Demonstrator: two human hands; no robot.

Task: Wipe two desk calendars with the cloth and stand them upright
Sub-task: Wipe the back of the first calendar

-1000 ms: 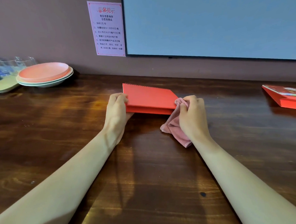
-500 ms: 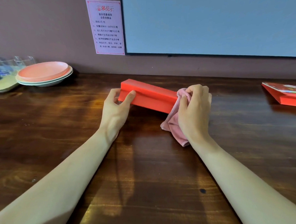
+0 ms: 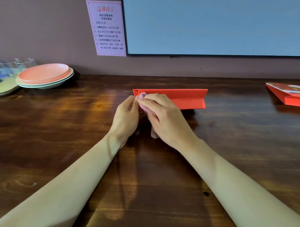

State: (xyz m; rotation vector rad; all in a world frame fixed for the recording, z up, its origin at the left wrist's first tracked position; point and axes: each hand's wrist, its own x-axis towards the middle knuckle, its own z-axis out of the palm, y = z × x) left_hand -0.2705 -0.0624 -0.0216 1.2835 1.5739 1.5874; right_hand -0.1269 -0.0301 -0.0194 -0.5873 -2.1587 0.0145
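A red desk calendar (image 3: 184,98) stands on its long edge as a low tent in the middle of the dark wooden table (image 3: 61,133). My right hand (image 3: 164,116) is shut on a pink cloth (image 3: 142,96) and presses it against the calendar's left end, while a tail of the cloth hangs below my palm. My left hand (image 3: 125,116) pinches at that same left end, its fingertips touching the cloth. The calendar's lower left corner is hidden behind both hands. A second red calendar (image 3: 291,96) lies flat at the far right edge.
A stack of plates (image 3: 44,73), pink on top, sits at the back left with clear glasses (image 3: 23,64) and a green tray (image 3: 2,88) beside it. On the wall hang a pink notice (image 3: 107,28) and a large pale panel (image 3: 210,23).
The calendar has gone from lying flat to standing as a tent and has shifted right. My right hand and the cloth moved from its right end to its left end, meeting my left hand.
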